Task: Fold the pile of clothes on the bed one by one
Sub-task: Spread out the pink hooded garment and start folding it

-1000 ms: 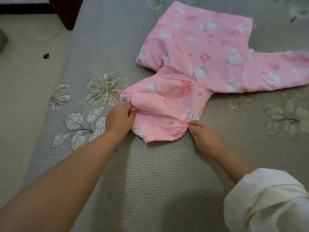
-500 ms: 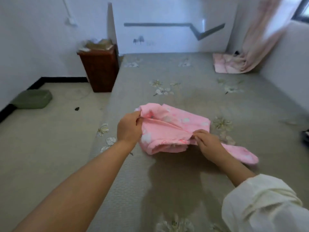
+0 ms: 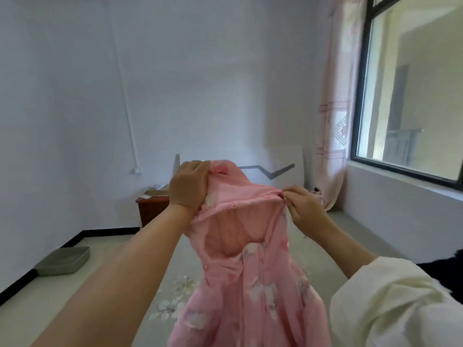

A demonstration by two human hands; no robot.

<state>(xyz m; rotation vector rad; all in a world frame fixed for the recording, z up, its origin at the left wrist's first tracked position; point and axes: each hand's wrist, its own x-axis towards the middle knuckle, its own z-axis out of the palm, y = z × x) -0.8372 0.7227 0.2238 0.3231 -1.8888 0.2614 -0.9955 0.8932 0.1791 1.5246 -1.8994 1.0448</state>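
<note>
Both hands [image 3: 189, 185] [image 3: 304, 206] now hoisting pink garment [image 3: 240, 259] off bed [image 3: 180, 296]

The left hand [image 3: 189, 186] grips 1 upper corner of the pink garment [image 3: 246, 271], fingers curled over bunched cloth; the right hand [image 3: 304, 205] pinches the opposite edge of its opening; the garment hangs down between both arms above the grey flowered bed [image 3: 172, 299]; behind stand a brown cabinet [image 3: 151, 209], a pink curtain [image 3: 333, 108], a dark-framed window [image 3: 411, 88]; a green cushion [image 3: 64, 260] lies on the floor.
</note>
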